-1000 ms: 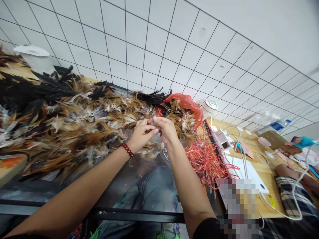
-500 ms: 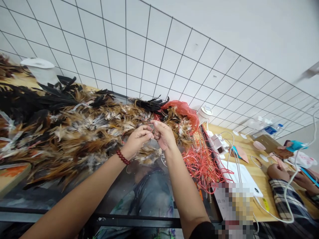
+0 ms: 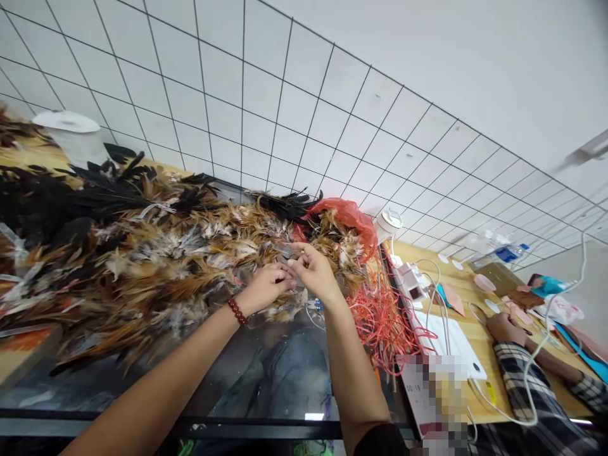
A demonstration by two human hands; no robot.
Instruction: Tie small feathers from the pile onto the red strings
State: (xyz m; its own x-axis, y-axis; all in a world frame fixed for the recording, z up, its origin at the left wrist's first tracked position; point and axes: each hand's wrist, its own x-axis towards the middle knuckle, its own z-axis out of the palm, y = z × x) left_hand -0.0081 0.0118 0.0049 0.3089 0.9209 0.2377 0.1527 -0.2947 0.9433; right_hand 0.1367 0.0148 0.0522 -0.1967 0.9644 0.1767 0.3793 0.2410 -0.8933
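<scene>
- wire grid (image 3: 332, 126) on the wall
- white spool (image 3: 71, 133), far left
- red bag (image 3: 354, 218), red strings (image 3: 384, 316) below it
- white cables (image 3: 430, 297) on wooden bench (image 3: 422, 250)
- co-worker's plaid sleeve (image 3: 527, 386), right

What the fingers (image 3: 298, 261) pinch is too small to tell

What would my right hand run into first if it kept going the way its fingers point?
Probably the left hand, whose fingertips touch the right hand; past that, the feather pile.
</scene>
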